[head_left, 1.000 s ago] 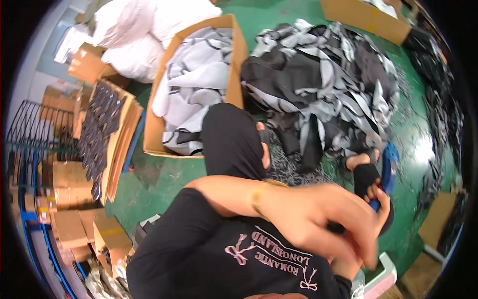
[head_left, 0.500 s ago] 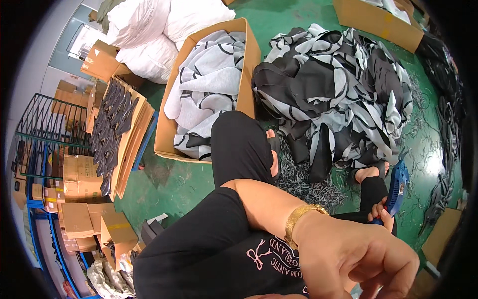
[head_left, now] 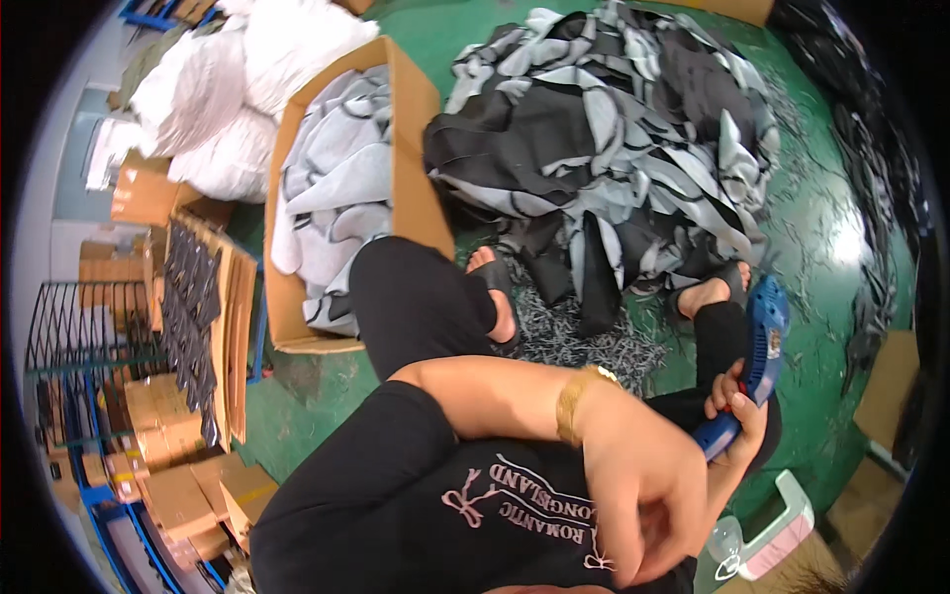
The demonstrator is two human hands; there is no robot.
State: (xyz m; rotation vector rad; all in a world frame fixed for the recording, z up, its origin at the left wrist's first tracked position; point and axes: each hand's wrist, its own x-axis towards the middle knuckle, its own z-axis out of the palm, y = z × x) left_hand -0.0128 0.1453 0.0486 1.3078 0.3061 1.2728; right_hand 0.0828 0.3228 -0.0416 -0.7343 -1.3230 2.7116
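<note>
Fingers [head_left: 727, 391] of our right hand [head_left: 737, 421] wrap the blue glue gun [head_left: 757, 356], nozzle kept away from us, while our left hand [head_left: 643, 495] curls loosely just beside, apparently empty.

Left hand [head_left: 643, 505] curled close and blurred, its contents hidden; blue tool's [head_left: 757, 346] grip covered by right hand [head_left: 737, 411]

Left hand [head_left: 643, 495] loosely curled; right hand [head_left: 737, 421] apparently gripping.
</note>
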